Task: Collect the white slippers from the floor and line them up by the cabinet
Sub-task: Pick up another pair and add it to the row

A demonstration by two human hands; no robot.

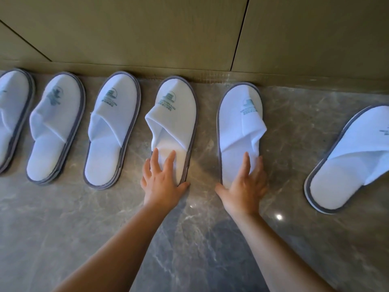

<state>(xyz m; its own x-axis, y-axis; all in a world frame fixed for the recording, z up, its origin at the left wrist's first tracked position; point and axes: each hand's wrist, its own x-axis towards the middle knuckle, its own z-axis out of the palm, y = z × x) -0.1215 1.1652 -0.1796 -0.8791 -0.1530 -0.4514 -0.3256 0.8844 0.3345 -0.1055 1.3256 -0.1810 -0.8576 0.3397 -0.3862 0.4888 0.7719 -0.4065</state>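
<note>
Pressing flat, fingers spread: left hand [161, 182] on fourth slipper [174, 123], right hand [245, 184] on fifth slipper [241, 131]. Both mid-frame, toes near cabinet [189, 32].

Slippers [174, 114] in row before cabinet [147, 28]

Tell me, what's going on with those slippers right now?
Left hand flat on fourth slipper, right hand flat on fifth. Far-right slipper still crooked. Nothing blocking.
</note>
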